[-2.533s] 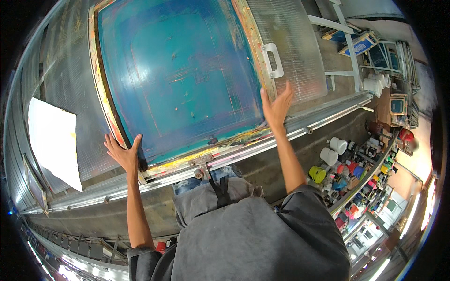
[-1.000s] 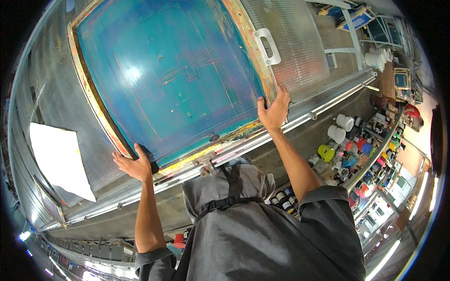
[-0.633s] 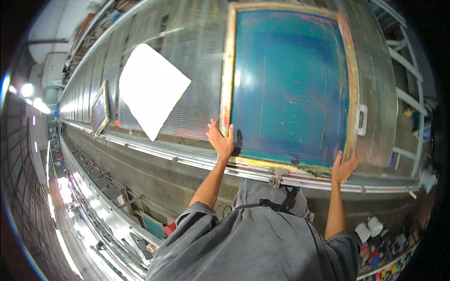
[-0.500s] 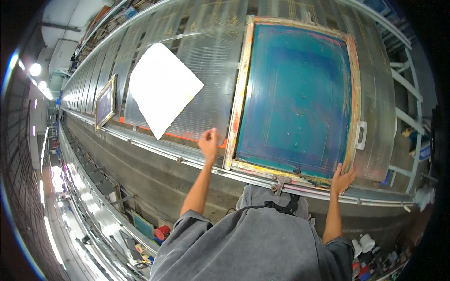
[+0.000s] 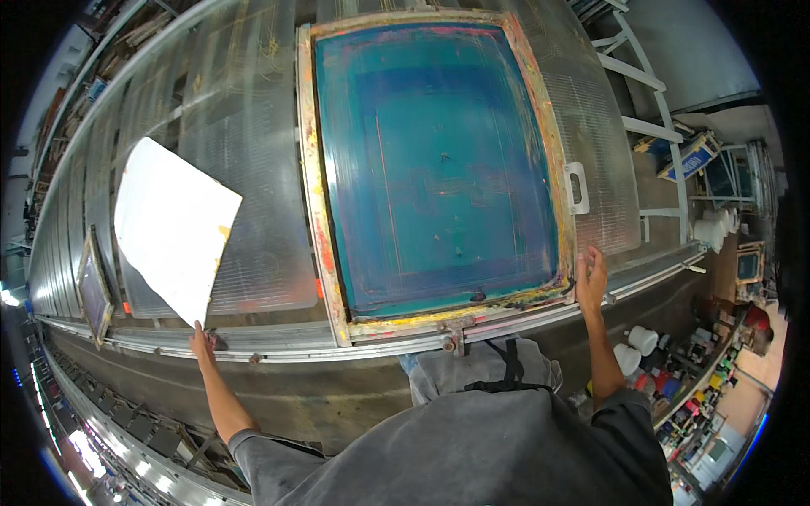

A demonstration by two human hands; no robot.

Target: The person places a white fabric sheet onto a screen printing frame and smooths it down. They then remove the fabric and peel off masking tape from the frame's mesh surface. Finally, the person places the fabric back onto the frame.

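Observation:
At the left, my left hand (image 5: 203, 344) has its fingertips closed at the lower corner of a white sheet (image 5: 173, 223). The sheet lies tilted on the clear ribbed panels, with small yellow marks along its right edge. Before me lies a large screen-printing frame (image 5: 309, 160), its wooden border smeared with paint and its mesh (image 5: 439, 194) blue-green. My right hand (image 5: 591, 277) is beside the frame's lower right corner, fingers extended upward and holding nothing. I cannot tell whether it touches the wood.
A smaller framed screen (image 5: 95, 291) leans at the far left. A metal rail (image 5: 388, 347) with a clamp (image 5: 456, 337) runs along the table's near edge. A white handle (image 5: 578, 189) is at the frame's right side. White tubs (image 5: 643, 340) and coloured containers stand at the lower right.
My view has turned toward the right. My left hand has moved left from beside the printing frame to the white sheet's corner. My right hand stays near the frame's lower right corner, fingers now pointing up.

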